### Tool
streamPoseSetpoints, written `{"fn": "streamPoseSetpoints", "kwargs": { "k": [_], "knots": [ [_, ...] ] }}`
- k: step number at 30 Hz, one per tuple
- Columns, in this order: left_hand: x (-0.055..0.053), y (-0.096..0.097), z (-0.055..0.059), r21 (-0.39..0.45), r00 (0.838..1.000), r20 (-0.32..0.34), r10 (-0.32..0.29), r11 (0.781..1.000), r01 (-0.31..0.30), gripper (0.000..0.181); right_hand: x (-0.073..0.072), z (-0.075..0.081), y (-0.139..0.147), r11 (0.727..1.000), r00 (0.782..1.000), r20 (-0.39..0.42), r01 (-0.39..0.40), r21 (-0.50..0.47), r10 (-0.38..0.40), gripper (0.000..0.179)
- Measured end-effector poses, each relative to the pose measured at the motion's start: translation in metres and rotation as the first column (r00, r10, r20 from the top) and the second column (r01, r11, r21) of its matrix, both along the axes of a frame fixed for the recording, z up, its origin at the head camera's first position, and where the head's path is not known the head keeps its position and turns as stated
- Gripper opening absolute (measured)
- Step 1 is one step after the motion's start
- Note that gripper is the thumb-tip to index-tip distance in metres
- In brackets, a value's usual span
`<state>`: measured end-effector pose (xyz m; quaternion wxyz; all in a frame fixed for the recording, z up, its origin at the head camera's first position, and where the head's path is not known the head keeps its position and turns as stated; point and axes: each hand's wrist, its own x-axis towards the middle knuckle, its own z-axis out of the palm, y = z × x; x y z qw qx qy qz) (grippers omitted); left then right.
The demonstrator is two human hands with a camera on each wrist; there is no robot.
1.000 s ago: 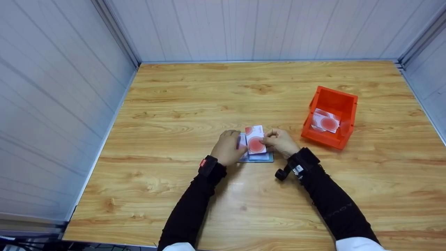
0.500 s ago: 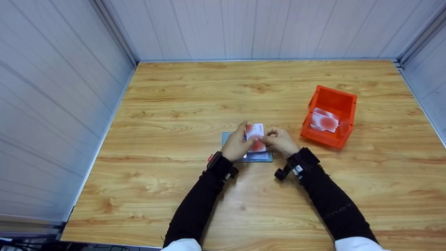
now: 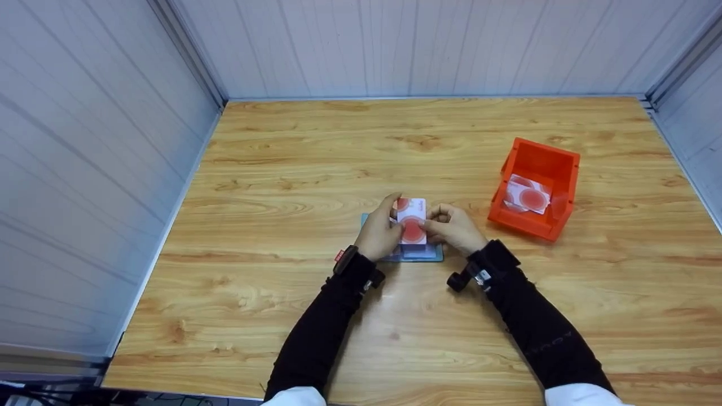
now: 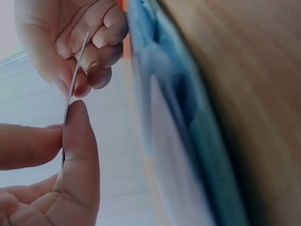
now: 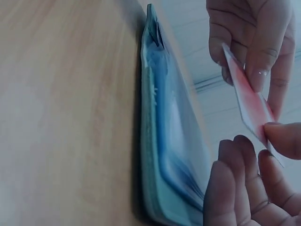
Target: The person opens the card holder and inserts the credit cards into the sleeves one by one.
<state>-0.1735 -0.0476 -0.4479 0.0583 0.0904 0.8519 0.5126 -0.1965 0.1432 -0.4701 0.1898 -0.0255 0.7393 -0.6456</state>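
Observation:
A white card with red circles [image 3: 413, 217] is held upright lengthwise between both hands in the head view. My left hand [image 3: 379, 232] pinches its left side between thumb and fingers. On the other edge, my right hand [image 3: 456, 230] grips it with thumb and curled fingers. In the left wrist view the card [image 4: 75, 77] shows edge-on, a thin line. Below it lies an open teal card holder [image 5: 149, 141] with clear sleeves, apart from the card. A whitish card or page [image 4: 171, 155] stands out from the holder. The hands hide much of the holder in the head view.
An orange bin [image 3: 536, 230] stands to the right of the hands, with several red-and-white cards [image 3: 530, 194] inside. The wooden table [image 3: 316, 146] meets pale panel walls [image 3: 383, 51] at the back and sides.
My left hand has come off the card holder's left part and moved right to take the card's left edge. My right hand stays nearly in place, still holding the card.

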Motion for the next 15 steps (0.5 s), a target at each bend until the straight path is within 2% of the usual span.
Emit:
{"fn": "streamPoseSetpoints", "kwargs": {
  "k": [4,7,11,15],
  "knots": [
    [0.003,-0.007,0.004,0.007,0.999,-0.017,0.043,0.999,-0.043,0.066,0.002,0.006,0.003,0.992,0.993,-0.109,-0.031,0.118,0.044,0.023],
    [0.004,-0.014,0.006,0.006,0.997,-0.02,0.072,0.997,-0.072,0.065,0.003,0.01,0.008,0.969,0.972,-0.212,-0.043,0.244,0.097,0.027],
    [0.003,-0.024,0.008,0.015,0.996,0.01,0.093,0.996,-0.093,0.065,0.003,0.016,0.013,0.913,0.944,-0.281,-0.048,0.404,0.174,0.03],
    [0.002,-0.031,0.008,-0.014,0.994,0.041,0.1,0.995,-0.099,0.065,0.003,0.021,0.016,0.846,0.93,-0.263,-0.086,0.526,0.258,0.04]
  ]
}}
